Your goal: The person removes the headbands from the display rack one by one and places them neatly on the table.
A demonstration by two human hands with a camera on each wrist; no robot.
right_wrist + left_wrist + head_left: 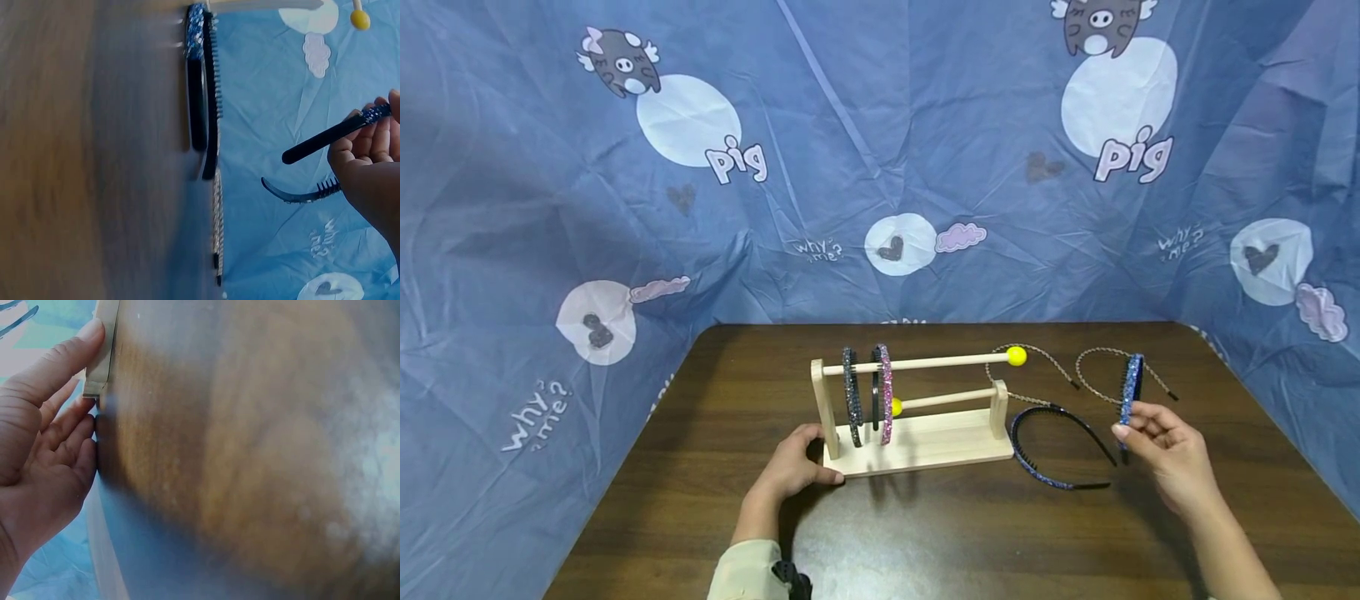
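A wooden headband stand (917, 446) has two rods tipped with yellow balls. On its upper rod hang a dark glittery headband (852, 396), a plain black one (876, 400) and a pink glittery one (887, 396). My left hand (795, 465) grips the left end of the base; in the left wrist view its thumb presses the wood edge (103, 362). Raised above the table on the right, a blue glittery headband (1131, 392) with black toothed ends is pinched between the thumb and fingers of my right hand (1172, 450).
Another blue glittery headband (1051, 479) lies on the brown table (700, 500), just right of the stand. Behind it lie two thin braided headbands, one (1037, 348) near the upper rod's ball and one (1093, 352) farther right. A blue printed cloth (820, 125) surrounds the table.
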